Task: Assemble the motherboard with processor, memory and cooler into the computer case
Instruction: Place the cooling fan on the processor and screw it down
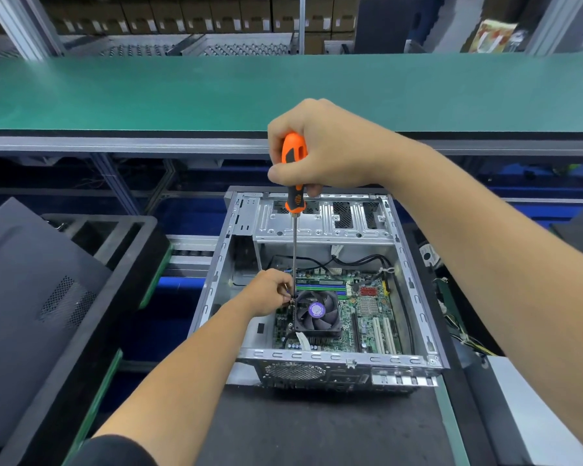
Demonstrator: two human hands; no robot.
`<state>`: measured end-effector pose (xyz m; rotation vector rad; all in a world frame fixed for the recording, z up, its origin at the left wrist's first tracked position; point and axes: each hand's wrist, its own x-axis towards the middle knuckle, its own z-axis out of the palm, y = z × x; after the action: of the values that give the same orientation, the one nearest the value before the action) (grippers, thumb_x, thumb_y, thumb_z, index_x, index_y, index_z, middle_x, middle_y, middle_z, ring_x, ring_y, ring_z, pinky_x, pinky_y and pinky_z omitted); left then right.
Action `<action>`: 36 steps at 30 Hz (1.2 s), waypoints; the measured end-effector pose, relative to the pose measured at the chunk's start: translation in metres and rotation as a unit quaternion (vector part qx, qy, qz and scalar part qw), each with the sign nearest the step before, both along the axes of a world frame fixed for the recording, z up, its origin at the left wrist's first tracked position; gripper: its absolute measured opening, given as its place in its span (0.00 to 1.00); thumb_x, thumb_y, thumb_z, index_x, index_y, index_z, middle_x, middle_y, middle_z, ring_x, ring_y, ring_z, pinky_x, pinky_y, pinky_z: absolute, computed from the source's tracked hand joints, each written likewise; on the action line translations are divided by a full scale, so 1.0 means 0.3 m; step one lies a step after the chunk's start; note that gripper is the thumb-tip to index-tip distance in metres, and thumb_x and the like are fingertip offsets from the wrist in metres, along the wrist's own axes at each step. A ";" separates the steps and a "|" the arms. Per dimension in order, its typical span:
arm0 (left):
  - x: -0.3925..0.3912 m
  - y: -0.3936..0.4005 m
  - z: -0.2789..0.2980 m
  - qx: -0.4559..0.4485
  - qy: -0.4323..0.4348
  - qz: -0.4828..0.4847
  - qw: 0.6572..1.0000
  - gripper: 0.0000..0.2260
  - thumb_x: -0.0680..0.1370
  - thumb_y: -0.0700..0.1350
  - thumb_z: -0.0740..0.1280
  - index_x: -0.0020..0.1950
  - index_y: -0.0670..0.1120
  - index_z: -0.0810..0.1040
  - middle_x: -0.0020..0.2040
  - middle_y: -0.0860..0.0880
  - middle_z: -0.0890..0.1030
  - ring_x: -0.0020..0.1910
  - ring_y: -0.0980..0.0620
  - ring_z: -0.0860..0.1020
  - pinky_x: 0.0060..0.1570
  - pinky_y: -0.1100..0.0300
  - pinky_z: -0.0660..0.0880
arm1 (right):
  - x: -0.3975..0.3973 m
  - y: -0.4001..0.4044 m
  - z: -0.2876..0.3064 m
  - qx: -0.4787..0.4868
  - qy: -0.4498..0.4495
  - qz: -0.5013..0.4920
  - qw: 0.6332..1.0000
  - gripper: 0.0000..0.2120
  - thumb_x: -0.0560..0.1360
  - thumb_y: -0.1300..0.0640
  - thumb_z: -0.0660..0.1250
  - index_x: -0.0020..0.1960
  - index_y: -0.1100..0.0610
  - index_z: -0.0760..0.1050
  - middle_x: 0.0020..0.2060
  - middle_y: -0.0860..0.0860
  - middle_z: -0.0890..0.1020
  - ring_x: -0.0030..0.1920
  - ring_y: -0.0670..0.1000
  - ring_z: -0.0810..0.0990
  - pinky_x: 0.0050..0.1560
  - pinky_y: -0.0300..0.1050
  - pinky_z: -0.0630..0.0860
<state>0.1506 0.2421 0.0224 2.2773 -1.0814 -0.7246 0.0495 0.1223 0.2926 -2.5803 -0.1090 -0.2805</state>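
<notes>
Orange-handled screwdriver [294,183], clenched in the right hand [320,146], stands near-vertical, handle at 12 o'clock, tip at the cooler's [317,312] 10 o'clock corner on the motherboard [367,314] inside the case [414,290], where the nearer left hand [266,292] pinches by the tip.

Bright, even overhead light fills the scene, with only soft shadows inside the computer case [317,297] and a mild sheen on its metal rim. Wide-angle distortion bends the green conveyor belt [148,92] and stretches the forearms, while the far shelves look soft and blurred.
</notes>
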 end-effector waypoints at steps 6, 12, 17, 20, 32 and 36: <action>0.005 0.002 -0.006 -0.006 -0.010 -0.009 1.000 0.13 0.72 0.28 0.64 0.37 0.46 0.78 0.40 0.44 0.81 0.40 0.50 0.79 0.45 0.58 0.79 | -0.014 0.028 -0.005 0.002 -0.015 0.011 1.000 0.04 0.73 0.59 0.70 0.40 0.57 0.76 0.31 0.50 0.80 0.25 0.45 0.80 0.28 0.38 0.77; 0.002 0.007 0.001 0.000 0.011 -0.003 1.000 0.14 0.73 0.29 0.65 0.37 0.47 0.79 0.33 0.54 0.78 0.30 0.66 0.75 0.30 0.76 0.68 | -0.010 0.016 0.000 -0.001 -0.014 -0.007 1.000 0.04 0.73 0.58 0.69 0.40 0.57 0.76 0.31 0.51 0.80 0.25 0.47 0.81 0.28 0.43 0.79; -0.002 0.010 0.004 -0.003 0.017 0.004 1.000 0.09 0.73 0.28 0.65 0.41 0.39 0.82 0.35 0.54 0.78 0.35 0.59 0.77 0.30 0.75 0.70 | -0.013 -0.001 -0.020 0.013 -0.012 -0.024 1.000 0.04 0.73 0.59 0.69 0.40 0.58 0.76 0.31 0.54 0.81 0.25 0.49 0.81 0.27 0.42 0.79; -0.005 0.010 0.006 -0.003 0.015 0.002 1.000 0.10 0.73 0.28 0.65 0.40 0.40 0.82 0.38 0.51 0.79 0.40 0.54 0.78 0.36 0.70 0.73 | -0.011 -0.008 -0.015 0.027 -0.015 -0.026 0.999 0.05 0.73 0.59 0.70 0.41 0.58 0.76 0.32 0.54 0.81 0.25 0.50 0.82 0.27 0.43 0.79; -0.012 0.018 0.033 0.006 -0.017 -0.023 1.000 0.09 0.68 0.38 0.76 0.31 0.45 0.79 0.30 0.52 0.78 0.30 0.60 0.74 0.30 0.74 0.69 | -0.013 -0.022 -0.018 0.010 -0.023 -0.035 0.999 0.06 0.73 0.58 0.70 0.43 0.61 0.77 0.33 0.53 0.81 0.26 0.50 0.81 0.29 0.48 0.81; -0.021 0.014 0.041 0.010 -0.039 -0.033 0.999 0.07 0.70 0.40 0.75 0.33 0.46 0.80 0.31 0.52 0.78 0.31 0.60 0.74 0.32 0.72 0.67 | -0.021 -0.027 -0.016 0.005 -0.027 -0.036 0.999 0.06 0.73 0.57 0.70 0.44 0.61 0.77 0.34 0.54 0.81 0.27 0.50 0.81 0.30 0.49 0.81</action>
<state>0.1443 0.2464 0.0347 2.3134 -1.1954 -0.6800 0.0431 0.1142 0.2879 -2.5712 -0.0346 -0.3774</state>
